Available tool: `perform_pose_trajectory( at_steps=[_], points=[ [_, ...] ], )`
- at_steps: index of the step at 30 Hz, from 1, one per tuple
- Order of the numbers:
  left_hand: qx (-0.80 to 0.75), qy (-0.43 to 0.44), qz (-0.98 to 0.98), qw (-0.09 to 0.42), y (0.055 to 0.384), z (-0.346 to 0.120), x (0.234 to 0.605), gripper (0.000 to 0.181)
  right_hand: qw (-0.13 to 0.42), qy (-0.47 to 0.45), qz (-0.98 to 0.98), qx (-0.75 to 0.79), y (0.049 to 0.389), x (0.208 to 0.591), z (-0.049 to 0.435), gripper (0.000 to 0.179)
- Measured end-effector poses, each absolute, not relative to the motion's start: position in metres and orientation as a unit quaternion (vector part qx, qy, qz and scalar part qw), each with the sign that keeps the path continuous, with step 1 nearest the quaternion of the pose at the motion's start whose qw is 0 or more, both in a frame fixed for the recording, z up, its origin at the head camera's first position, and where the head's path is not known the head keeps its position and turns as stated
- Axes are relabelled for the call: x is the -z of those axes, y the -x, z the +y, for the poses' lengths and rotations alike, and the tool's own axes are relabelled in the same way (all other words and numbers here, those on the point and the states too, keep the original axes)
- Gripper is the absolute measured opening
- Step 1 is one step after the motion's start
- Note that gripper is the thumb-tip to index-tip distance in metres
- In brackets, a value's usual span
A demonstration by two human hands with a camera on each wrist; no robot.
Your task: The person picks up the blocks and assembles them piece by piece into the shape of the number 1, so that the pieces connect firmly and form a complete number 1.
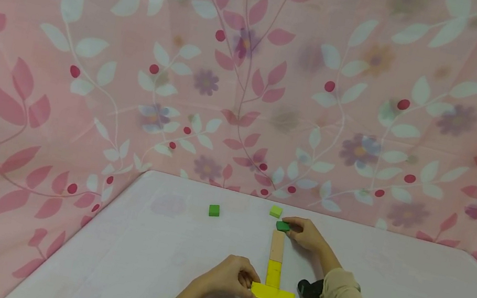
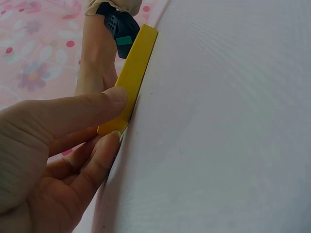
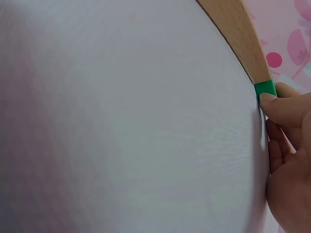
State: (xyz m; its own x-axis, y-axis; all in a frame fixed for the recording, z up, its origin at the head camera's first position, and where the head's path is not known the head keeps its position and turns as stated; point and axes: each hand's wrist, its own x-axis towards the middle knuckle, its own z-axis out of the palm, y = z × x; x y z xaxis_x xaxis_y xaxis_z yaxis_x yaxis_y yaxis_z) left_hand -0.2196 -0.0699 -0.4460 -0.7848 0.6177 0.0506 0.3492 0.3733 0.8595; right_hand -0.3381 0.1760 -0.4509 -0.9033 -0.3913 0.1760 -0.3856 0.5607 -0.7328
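My left hand (image 1: 231,276) pinches the left end of a long yellow block (image 1: 273,296) lying crosswise on the table. In the left wrist view the thumb rests on the face of this yellow block (image 2: 136,73), fingertips at its end. A shorter yellow block (image 1: 274,273) runs away from its middle, followed in line by a plain wooden block (image 1: 277,246). At the far end of that row, my right hand (image 1: 307,234) holds a small dark green block (image 1: 283,226) between thumb and fingers. The right wrist view has the green block (image 3: 265,89) against the wooden block's end (image 3: 243,39).
A light green block (image 1: 276,211) sits just beyond the right hand, and a mid-green block (image 1: 214,211) lies farther left. The white-covered table (image 1: 146,239) ends at a pink floral cloth (image 1: 248,92) hanging behind. A black wrist device (image 1: 310,289) is under the right forearm.
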Motion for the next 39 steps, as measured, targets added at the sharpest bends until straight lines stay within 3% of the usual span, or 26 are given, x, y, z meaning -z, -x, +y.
perform_pose_trajectory(
  at_steps=[39],
  points=[
    [-0.474,-0.291,0.819,0.144,0.2198,-0.0697,0.4444,0.029,0.005,0.223,0.88,0.419,0.3379,0.4542,0.1757,0.04]
  ],
)
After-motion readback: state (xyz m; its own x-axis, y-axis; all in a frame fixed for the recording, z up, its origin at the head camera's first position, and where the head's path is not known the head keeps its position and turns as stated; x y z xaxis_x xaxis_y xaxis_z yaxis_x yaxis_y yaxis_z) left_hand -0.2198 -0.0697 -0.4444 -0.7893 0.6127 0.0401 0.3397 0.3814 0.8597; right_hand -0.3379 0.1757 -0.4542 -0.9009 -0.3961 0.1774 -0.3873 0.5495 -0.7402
